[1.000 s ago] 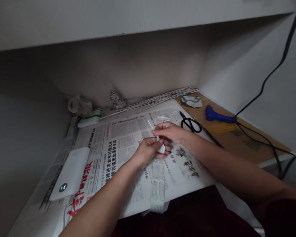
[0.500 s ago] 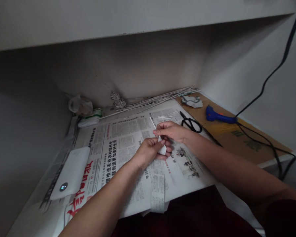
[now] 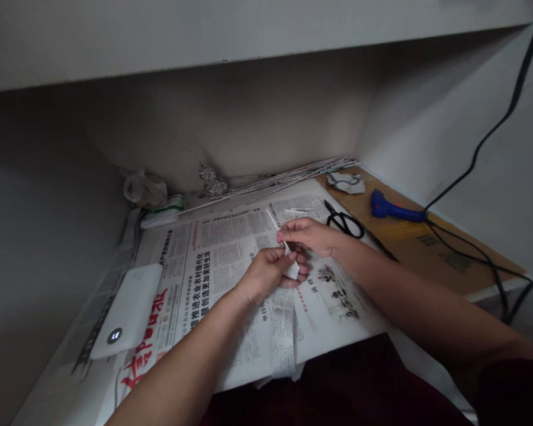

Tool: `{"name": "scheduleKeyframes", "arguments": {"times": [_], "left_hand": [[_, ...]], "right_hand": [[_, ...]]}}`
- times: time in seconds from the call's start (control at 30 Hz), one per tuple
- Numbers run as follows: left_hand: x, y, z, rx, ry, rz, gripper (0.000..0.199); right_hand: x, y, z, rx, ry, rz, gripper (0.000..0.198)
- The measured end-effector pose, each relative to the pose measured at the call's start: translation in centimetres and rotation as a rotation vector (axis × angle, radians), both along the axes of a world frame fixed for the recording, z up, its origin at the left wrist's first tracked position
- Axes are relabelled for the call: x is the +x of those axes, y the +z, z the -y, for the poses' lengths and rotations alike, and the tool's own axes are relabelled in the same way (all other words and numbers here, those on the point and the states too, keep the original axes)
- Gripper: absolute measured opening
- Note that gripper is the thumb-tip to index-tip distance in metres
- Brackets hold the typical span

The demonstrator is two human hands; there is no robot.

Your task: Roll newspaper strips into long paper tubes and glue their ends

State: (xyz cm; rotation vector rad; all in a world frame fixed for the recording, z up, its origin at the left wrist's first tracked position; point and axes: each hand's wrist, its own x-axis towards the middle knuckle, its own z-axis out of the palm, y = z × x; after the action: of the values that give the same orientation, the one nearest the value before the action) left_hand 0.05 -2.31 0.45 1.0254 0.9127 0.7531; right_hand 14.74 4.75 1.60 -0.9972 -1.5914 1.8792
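Note:
A strip of newsprint (image 3: 284, 337) runs up from the table's front edge into my left hand (image 3: 273, 269), whose thumb pins it against the curled fingers. Above that grip the strip narrows into a thin white stick or rolled paper tube (image 3: 273, 219). My right hand (image 3: 308, 235) pinches this thin piece between thumb and fingertips, just above and right of the left hand. Whether a rod lies inside the paper I cannot tell. Both hands hover over the newspaper (image 3: 231, 266) spread across the table.
Black-handled scissors (image 3: 346, 223) and a blue glue gun (image 3: 395, 208) with a black cord lie to the right, the gun on cardboard (image 3: 444, 254). A white power bank (image 3: 127, 310) rests at left. Long thin paper sticks (image 3: 288, 177) line the back. A shelf overhangs above.
The thin white piece has tilted slightly left at its top, and the newsprint in the left hand has turned a little. Both hands stay in nearly the same place.

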Motion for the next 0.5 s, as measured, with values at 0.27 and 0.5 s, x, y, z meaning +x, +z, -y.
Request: {"name": "scheduleKeyframes", "arguments": {"times": [0.27, 0.5], "left_hand": [[-0.04, -0.01, -0.02, 0.019, -0.014, -0.012, 0.032], [-0.17, -0.17, 0.24, 0.019, -0.098, -0.038, 0.031]], "right_hand": [[-0.2, -0.37, 0.22, 0.022, -0.041, 0.076, 0.037], [-0.36, 0.24, -0.06, 0.131, -0.145, -0.014, 0.036]]}}
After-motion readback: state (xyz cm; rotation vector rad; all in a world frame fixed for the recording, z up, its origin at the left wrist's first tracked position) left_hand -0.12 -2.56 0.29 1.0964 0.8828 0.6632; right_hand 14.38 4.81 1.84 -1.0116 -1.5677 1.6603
